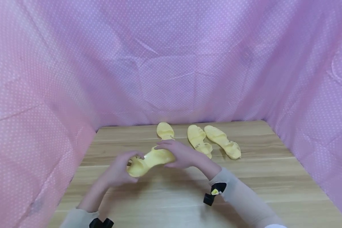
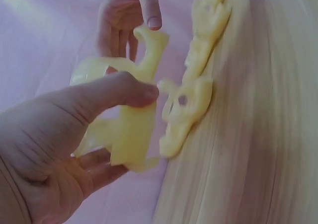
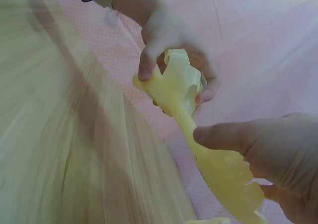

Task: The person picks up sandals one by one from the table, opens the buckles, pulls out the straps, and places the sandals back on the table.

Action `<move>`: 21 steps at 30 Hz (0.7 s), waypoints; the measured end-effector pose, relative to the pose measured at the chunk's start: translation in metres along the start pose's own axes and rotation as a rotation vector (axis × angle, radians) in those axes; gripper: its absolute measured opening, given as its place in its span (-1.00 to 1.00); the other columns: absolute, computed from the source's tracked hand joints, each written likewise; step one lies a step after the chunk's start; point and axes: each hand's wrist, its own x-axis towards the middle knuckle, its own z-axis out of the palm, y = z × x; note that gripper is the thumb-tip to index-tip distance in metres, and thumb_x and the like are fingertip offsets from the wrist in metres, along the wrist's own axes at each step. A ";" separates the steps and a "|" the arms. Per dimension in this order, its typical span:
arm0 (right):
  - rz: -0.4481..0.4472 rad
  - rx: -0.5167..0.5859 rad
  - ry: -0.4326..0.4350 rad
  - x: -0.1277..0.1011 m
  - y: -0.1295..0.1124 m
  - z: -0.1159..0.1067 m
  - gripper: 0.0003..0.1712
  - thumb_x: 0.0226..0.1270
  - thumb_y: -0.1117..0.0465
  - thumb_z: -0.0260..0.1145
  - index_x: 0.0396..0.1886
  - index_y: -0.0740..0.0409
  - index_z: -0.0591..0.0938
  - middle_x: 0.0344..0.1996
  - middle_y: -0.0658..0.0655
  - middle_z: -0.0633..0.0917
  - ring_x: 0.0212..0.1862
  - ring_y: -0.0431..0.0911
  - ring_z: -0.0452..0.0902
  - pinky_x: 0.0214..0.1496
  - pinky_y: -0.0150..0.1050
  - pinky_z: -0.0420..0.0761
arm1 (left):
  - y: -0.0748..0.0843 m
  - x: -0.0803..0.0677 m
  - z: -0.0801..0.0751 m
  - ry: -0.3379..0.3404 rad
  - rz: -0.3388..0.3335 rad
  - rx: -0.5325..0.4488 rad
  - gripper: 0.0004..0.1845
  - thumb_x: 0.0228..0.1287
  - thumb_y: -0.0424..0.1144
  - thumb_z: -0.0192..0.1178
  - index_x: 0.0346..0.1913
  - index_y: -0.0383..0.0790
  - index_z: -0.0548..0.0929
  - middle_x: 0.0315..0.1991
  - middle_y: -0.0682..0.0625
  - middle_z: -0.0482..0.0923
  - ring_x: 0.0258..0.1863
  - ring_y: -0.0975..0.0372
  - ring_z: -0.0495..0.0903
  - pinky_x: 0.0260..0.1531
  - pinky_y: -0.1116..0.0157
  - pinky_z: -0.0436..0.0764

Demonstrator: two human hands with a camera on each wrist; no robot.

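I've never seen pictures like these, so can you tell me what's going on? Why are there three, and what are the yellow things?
A person wears three cameras: one on the head and one on each wrist, so you see the same moment three ways. The head view looks down at a wooden table with pink dotted cloth hung around it. The yellow things are small sandals. Both hands hold one sandal up: the left hand grips its strap end, the right hand grips the other end. Three more sandals lie on the table: one behind the hands and a pair to the right. The wrist views show the held sandal up close.

Three yellow sandals (image 1: 198, 140) lie on the wooden table (image 1: 273, 177), pink dotted cloth (image 1: 171, 63) behind.
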 end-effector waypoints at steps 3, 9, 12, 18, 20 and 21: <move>0.047 0.010 -0.029 -0.017 -0.003 -0.003 -0.20 0.23 0.10 0.62 0.47 0.06 0.55 0.51 0.19 0.53 0.56 0.11 0.41 0.62 0.06 0.41 | 0.010 0.004 0.008 -0.060 0.046 -0.043 -0.23 -0.32 -0.39 0.69 0.12 0.00 0.65 0.10 0.09 0.72 0.04 0.20 0.66 -0.05 0.27 0.76; 0.094 -0.016 -0.081 -0.036 -0.007 -0.001 -0.24 0.18 0.03 0.65 0.37 0.02 0.59 0.49 0.19 0.54 0.52 0.13 0.44 0.58 0.08 0.46 | 0.018 0.003 0.020 -0.115 0.113 -0.017 -0.26 -0.28 -0.36 0.70 0.09 0.05 0.63 0.10 0.11 0.70 0.05 0.21 0.64 -0.01 0.24 0.72; 0.123 -0.039 -0.099 -0.045 -0.007 0.000 -0.27 0.14 0.00 0.67 0.27 0.02 0.58 0.41 0.16 0.58 0.45 0.13 0.48 0.52 0.08 0.51 | 0.019 0.006 0.031 -0.140 0.133 -0.008 -0.26 -0.27 -0.36 0.68 0.10 0.06 0.63 0.11 0.15 0.69 0.09 0.24 0.63 0.07 0.20 0.70; 0.192 -0.069 -0.124 -0.070 0.000 0.005 -0.24 0.06 -0.05 0.71 0.24 -0.04 0.59 0.24 0.01 0.64 0.30 -0.05 0.56 0.40 -0.04 0.62 | 0.024 0.018 0.056 -0.216 0.146 0.006 -0.23 -0.23 -0.28 0.68 0.19 0.08 0.64 0.18 0.17 0.68 0.21 0.21 0.62 0.26 0.08 0.65; 0.212 -0.049 -0.131 -0.079 0.003 0.008 -0.24 0.07 -0.04 0.70 0.26 -0.03 0.59 0.24 0.01 0.64 0.28 -0.06 0.57 0.38 -0.05 0.62 | 0.026 0.020 0.064 -0.236 0.148 0.014 -0.21 -0.22 -0.25 0.69 0.21 0.08 0.64 0.20 0.17 0.68 0.23 0.21 0.63 0.28 0.07 0.65; 0.218 -0.039 -0.130 -0.083 0.004 0.010 -0.24 0.08 -0.03 0.70 0.27 -0.02 0.59 0.23 0.02 0.64 0.28 -0.06 0.57 0.37 -0.05 0.63 | 0.026 0.021 0.068 -0.245 0.149 0.015 -0.21 -0.22 -0.25 0.69 0.22 0.08 0.63 0.21 0.16 0.67 0.24 0.20 0.62 0.29 0.07 0.64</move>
